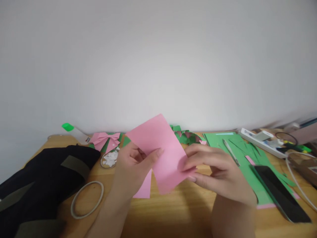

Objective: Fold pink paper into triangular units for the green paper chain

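A pink sheet of paper (160,148) is held up above the wooden table (173,211), tilted with one corner pointing up. My left hand (132,172) grips its left edge, thumb on the front and fingers curled behind. My right hand (218,173) pinches its right lower edge with fingers closed on the paper. Another pink strip (145,186) hangs or lies just below my left hand.
A black bag (37,188) fills the left side, with a ring of tape (86,200) beside it. A pink paper bow (106,139), green paper scraps (185,135), a green sheet (235,145), a phone (279,191), a pen (230,152) and a power strip (262,140) lie around.
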### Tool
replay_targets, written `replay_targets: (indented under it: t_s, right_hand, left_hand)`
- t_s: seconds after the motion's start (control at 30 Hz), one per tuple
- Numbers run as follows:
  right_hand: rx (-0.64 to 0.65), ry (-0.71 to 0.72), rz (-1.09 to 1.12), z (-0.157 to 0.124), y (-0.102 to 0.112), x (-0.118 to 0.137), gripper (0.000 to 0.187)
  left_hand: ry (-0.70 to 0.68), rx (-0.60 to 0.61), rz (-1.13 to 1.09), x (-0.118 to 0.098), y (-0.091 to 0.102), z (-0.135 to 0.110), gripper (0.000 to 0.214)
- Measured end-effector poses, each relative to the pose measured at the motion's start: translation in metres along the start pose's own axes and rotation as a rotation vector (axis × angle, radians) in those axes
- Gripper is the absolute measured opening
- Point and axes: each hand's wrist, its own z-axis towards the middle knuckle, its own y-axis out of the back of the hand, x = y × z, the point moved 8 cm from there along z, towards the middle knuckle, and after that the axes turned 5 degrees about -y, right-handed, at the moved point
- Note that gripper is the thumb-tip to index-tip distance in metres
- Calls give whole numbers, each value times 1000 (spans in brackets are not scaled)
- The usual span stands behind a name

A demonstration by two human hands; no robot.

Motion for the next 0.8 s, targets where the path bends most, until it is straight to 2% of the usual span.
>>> replay_targets:
  t_s: [0.13, 0.37, 0.5, 0.7, 0.8]
  right_hand:
    - [-36, -76, 11, 4, -5, -6, 8]
    - [-313, -213, -4, 0, -1, -17, 11]
    - [-408, -296, 43, -7, 1, -27, 11]
    - [-466, -287, 102, -10, 2, -29, 14]
    - [-481, -263, 101, -10, 3, -26, 15]
  left_hand:
    - [-10, 31, -118, -2, -4, -2, 15]
    - [-29, 111, -234, -5, -15, -4, 15]
    - [-39, 148, -331, -5, -20, -5, 19]
    - [-7, 160, -358, -2, -21, -9, 14]
    - [29, 115, -355, -3, -21, -12, 23]
